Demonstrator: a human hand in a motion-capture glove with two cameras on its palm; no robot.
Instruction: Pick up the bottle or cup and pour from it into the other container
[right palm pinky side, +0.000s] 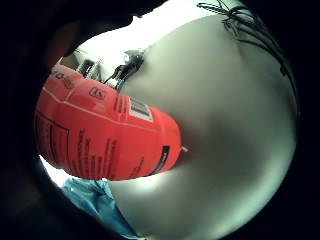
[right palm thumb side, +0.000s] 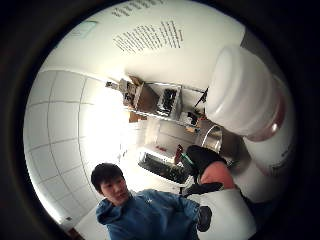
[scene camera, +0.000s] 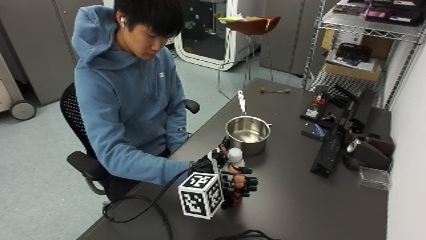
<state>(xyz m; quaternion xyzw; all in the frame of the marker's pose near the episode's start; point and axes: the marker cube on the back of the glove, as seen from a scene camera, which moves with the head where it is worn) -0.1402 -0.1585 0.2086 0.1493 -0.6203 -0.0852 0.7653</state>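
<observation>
In the outside view my gloved right hand (scene camera: 237, 184) grips a small bottle (scene camera: 233, 159) with a white cap and red label. The bottle stands upright just in front of a steel pot (scene camera: 247, 131), whose long handle points away from me. I cannot tell whether the bottle touches the table (scene camera: 293, 210). The little finger side palm view is filled by the red label (right palm pinky side: 105, 135), with grey table (right palm pinky side: 225, 130) behind it. In the thumb side palm view the white cap (right palm thumb side: 240, 90) is close, and the pot's rim (right palm thumb side: 214, 136) shows beyond it.
A black keyboard (scene camera: 331, 145) stands on edge to the right of the pot, with a black case (scene camera: 368, 154) and a clear box (scene camera: 374, 177) beyond it. A wire shelf (scene camera: 359, 47) rises at the back right. A small red-tipped tool (scene camera: 273, 91) lies at the far edge.
</observation>
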